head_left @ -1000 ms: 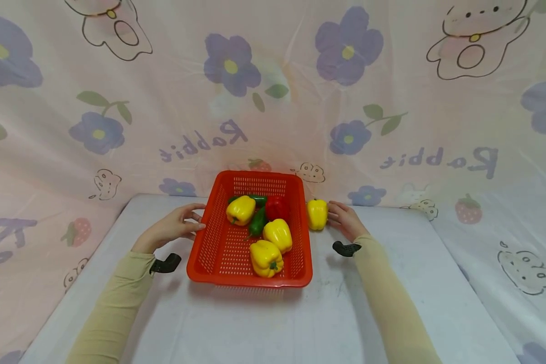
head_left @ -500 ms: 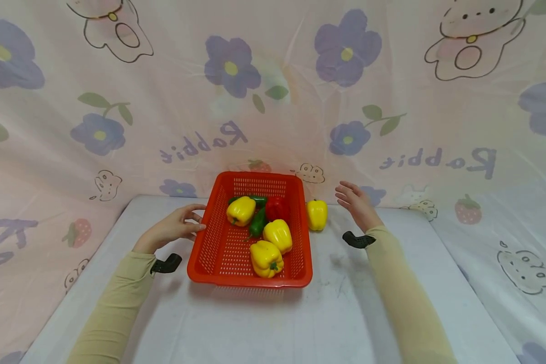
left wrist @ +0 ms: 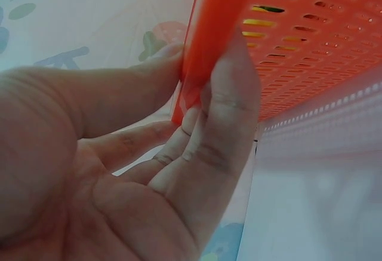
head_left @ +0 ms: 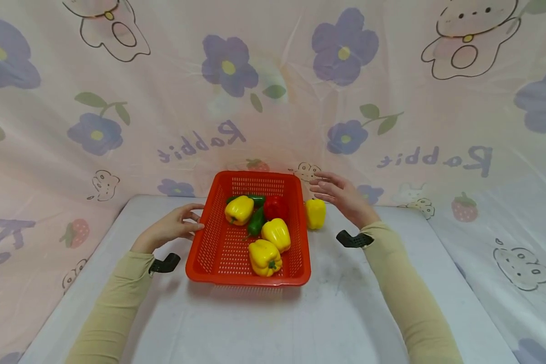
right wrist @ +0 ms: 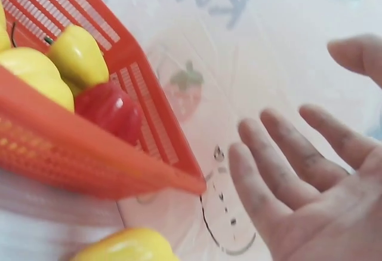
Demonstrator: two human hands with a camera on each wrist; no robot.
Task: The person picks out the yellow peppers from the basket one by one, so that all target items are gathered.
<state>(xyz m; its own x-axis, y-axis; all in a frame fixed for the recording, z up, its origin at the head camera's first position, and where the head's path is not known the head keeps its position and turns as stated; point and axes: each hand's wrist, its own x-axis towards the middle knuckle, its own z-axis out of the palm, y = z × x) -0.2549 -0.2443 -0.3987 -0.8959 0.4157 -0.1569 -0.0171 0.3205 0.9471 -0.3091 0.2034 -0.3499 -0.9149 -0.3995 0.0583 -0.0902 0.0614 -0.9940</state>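
Note:
My left hand (head_left: 170, 228) pinches the left rim of a red plastic basket (head_left: 247, 279), thumb on one side and fingers beneath, as the left wrist view shows. Inside the basket lie yellow bell peppers (head_left: 265, 258), a red bell pepper (head_left: 275, 208) and green peppers (head_left: 256, 222). Outside, against the basket's right wall, another yellow bell pepper (head_left: 316, 214) rests on the table. Above and just behind that pepper hovers my right hand (head_left: 343, 197), fingers spread and holding nothing. In the right wrist view its fingers (right wrist: 286, 171) are apart from the basket.
A white-covered table (head_left: 250, 328) bears the basket, which sits near its back edge. Behind it hangs a pale curtain (head_left: 273, 111) printed with flowers and rabbits. A black wrist mount (head_left: 355, 239) sticks out from the right sleeve; another (head_left: 165, 263) is on the left.
My right hand has left the side of the outer yellow bell pepper, risen up and right, then swung back left over it. The left hand and basket stay put.

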